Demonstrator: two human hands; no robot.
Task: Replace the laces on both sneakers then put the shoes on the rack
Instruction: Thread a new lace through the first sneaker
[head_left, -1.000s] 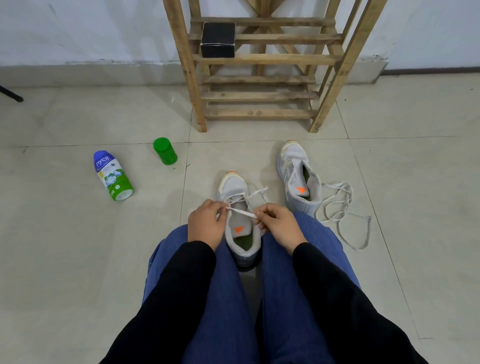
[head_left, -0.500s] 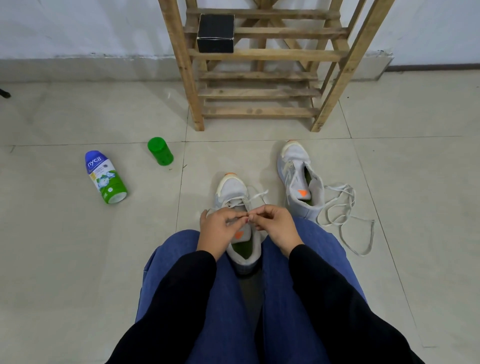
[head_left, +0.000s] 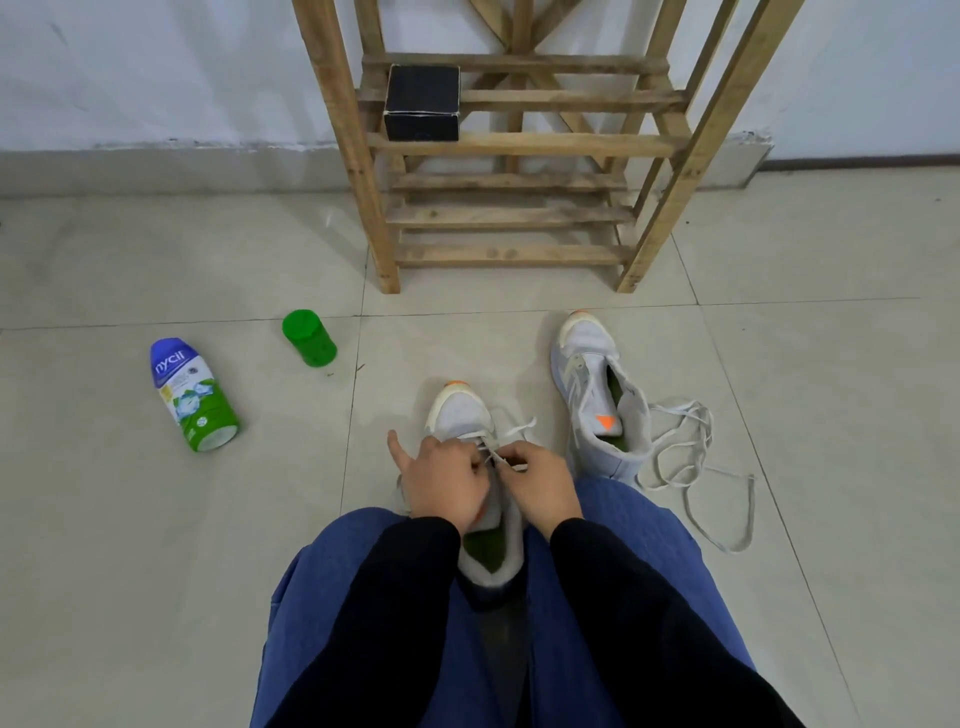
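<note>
A white sneaker (head_left: 460, 410) with an orange toe tip stands on the floor between my knees. My left hand (head_left: 447, 483) and my right hand (head_left: 540, 486) meet over its tongue, and both pinch its white lace (head_left: 511, 431). My left little finger sticks out to the left. A second white sneaker (head_left: 597, 400) stands to the right, unlaced, with a loose white lace (head_left: 680, 457) lying on the floor beside it. The wooden rack (head_left: 509, 145) stands against the wall straight ahead.
A black box (head_left: 422, 104) sits on a rack shelf. A green and blue nycil bottle (head_left: 189, 395) lies on the tiles to the left, with a green cap (head_left: 309, 338) near it. My legs in blue jeans fill the lower view.
The lace was stretched taut between my hands, then my hands came together over the tongue. My left little finger now points outward. The camera tilted up a little.
</note>
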